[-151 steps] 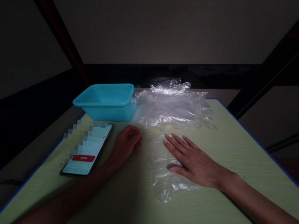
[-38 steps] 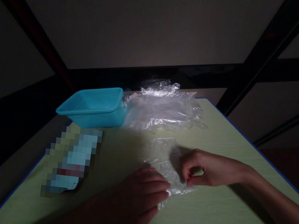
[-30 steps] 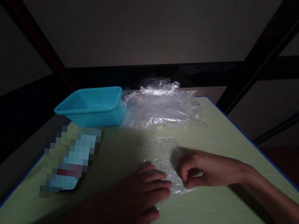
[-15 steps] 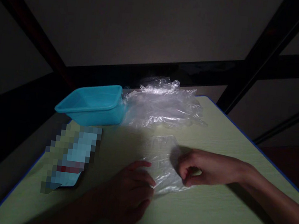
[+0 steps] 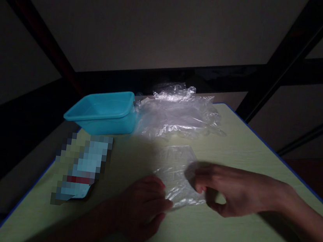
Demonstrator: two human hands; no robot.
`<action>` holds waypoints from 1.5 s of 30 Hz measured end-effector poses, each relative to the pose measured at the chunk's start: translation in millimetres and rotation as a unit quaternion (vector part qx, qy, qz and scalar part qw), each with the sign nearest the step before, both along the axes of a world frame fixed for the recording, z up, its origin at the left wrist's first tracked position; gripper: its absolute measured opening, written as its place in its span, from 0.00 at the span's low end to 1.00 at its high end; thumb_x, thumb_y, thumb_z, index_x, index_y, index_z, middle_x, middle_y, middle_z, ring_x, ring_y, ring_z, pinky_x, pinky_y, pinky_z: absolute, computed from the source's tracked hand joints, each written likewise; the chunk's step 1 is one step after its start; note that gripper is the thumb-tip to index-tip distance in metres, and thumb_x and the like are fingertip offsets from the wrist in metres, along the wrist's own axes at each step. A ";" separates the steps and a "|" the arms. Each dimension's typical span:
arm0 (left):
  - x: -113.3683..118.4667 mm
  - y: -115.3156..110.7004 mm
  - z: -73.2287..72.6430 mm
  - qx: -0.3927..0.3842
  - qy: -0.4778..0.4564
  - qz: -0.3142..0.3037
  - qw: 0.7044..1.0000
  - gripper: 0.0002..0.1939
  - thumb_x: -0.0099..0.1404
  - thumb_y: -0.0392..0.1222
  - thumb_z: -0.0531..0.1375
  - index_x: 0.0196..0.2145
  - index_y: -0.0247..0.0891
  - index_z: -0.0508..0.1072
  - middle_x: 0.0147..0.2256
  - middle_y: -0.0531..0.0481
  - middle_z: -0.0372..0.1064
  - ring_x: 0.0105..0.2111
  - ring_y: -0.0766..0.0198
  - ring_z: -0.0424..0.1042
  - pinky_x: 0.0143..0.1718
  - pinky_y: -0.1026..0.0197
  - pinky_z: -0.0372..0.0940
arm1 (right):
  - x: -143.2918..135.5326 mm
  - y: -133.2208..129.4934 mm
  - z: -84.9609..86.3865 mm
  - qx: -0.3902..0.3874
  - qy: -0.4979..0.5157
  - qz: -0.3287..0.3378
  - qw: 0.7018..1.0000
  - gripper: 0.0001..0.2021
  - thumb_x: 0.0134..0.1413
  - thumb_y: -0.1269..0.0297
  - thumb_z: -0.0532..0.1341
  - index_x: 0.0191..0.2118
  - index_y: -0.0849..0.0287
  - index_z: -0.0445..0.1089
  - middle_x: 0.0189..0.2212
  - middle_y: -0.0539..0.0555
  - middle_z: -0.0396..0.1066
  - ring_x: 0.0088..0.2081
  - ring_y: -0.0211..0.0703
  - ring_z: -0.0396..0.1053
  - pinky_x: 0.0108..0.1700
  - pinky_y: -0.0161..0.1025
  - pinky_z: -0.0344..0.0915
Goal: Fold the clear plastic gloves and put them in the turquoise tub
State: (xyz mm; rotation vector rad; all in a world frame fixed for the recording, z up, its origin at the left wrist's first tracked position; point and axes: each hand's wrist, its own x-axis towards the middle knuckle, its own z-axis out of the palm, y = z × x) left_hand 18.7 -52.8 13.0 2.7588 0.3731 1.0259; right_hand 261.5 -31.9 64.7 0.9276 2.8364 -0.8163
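Note:
A clear plastic bag (image 5: pixel 176 178) lies flat on the table between my hands, its lower edge wrinkled and shiny. My left hand (image 5: pixel 145 207) rests at the bag's lower left edge, fingers loosely bent, the index finger reaching onto the film and the thumb apart below. On the other side, my right hand (image 5: pixel 226 188) bends down over the bag's right edge. Its fingertips are at the film, and a gap shows between them and the thumb. Neither hand visibly grips the bag.
A crumpled heap of clear plastic bags (image 5: pixel 180 113) lies at the back of the table (image 5: pixel 251 159). Left of it stands a blue plastic basin (image 5: pixel 110 124). A phone-like flat object (image 5: pixel 82 193), largely pixelated, lies at the left. A wall rises behind.
My right hand has shifted slightly right and its thumb has moved away from the fingers. My left index finger has stretched further onto the bag's edge. The view has shifted slightly.

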 end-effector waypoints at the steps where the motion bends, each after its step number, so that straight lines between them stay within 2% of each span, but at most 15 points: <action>1: 0.2 0.0 -0.3 -0.008 0.006 0.006 1.000 0.09 0.56 0.30 0.51 0.36 0.34 0.66 0.22 0.48 0.71 0.23 0.66 0.70 0.37 0.60 0.68 | -1.4 -3.8 1.4 0.025 -0.007 0.003 1.000 0.11 0.37 0.81 0.59 0.31 0.63 0.69 0.31 0.54 0.69 0.35 0.42 0.66 0.37 0.37 0.64; 7: -0.2 0.6 -3.1 -0.035 0.005 0.025 0.999 0.12 0.56 0.31 0.52 0.39 0.33 0.67 0.25 0.47 0.71 0.25 0.64 0.71 0.37 0.58 0.69 | -8.6 -22.2 -6.9 0.205 -0.010 0.034 0.978 0.18 0.42 0.78 0.57 0.44 0.64 0.67 0.39 0.59 0.71 0.39 0.47 0.67 0.44 0.44 0.63; 12: 0.4 1.5 -5.1 -0.066 0.004 0.029 0.997 0.12 0.55 0.31 0.52 0.38 0.34 0.68 0.24 0.48 0.71 0.25 0.64 0.70 0.36 0.57 0.69 | -15.8 -29.4 -15.3 0.261 -0.050 0.043 0.963 0.18 0.36 0.79 0.59 0.39 0.62 0.68 0.37 0.60 0.72 0.38 0.49 0.68 0.40 0.45 0.64; 16: 0.6 1.7 -4.8 -0.078 0.005 0.027 0.997 0.12 0.55 0.30 0.52 0.38 0.34 0.68 0.24 0.47 0.71 0.26 0.64 0.70 0.36 0.57 0.68 | -17.6 -28.5 -17.3 0.269 -0.055 0.048 0.960 0.21 0.31 0.83 0.58 0.38 0.63 0.68 0.36 0.60 0.72 0.39 0.50 0.68 0.40 0.44 0.64; 23: -1.2 1.5 -3.7 -0.079 0.006 0.025 0.997 0.11 0.55 0.30 0.52 0.37 0.33 0.68 0.24 0.47 0.70 0.26 0.64 0.70 0.36 0.58 0.68 | -15.2 -26.0 -18.5 0.263 -0.057 0.047 0.962 0.24 0.31 0.84 0.57 0.41 0.65 0.68 0.38 0.61 0.72 0.39 0.50 0.68 0.40 0.43 0.64; 27: -1.0 0.4 -3.2 -0.076 0.006 0.033 0.997 0.10 0.56 0.30 0.52 0.36 0.34 0.68 0.24 0.47 0.71 0.27 0.64 0.70 0.36 0.58 0.68 | -14.1 -21.8 -15.6 0.234 -0.045 0.048 0.970 0.18 0.37 0.81 0.58 0.39 0.65 0.68 0.33 0.59 0.72 0.35 0.47 0.68 0.40 0.43 0.65; 33: 0.0 1.1 -1.4 -0.072 0.007 0.026 0.997 0.10 0.56 0.31 0.52 0.35 0.33 0.69 0.24 0.46 0.71 0.26 0.64 0.71 0.36 0.58 0.68 | -12.3 -16.6 -14.5 0.230 -0.030 0.085 0.969 0.09 0.46 0.76 0.57 0.36 0.64 0.70 0.33 0.57 0.72 0.35 0.46 0.67 0.43 0.45 0.63; 45: 1.9 1.7 -1.6 -0.071 0.000 0.020 0.997 0.10 0.55 0.30 0.52 0.35 0.33 0.69 0.22 0.47 0.70 0.25 0.64 0.69 0.35 0.58 0.68 | -12.5 -15.5 -16.0 0.245 -0.030 0.102 0.964 0.05 0.54 0.73 0.57 0.32 0.61 0.70 0.31 0.52 0.72 0.34 0.43 0.68 0.42 0.44 0.61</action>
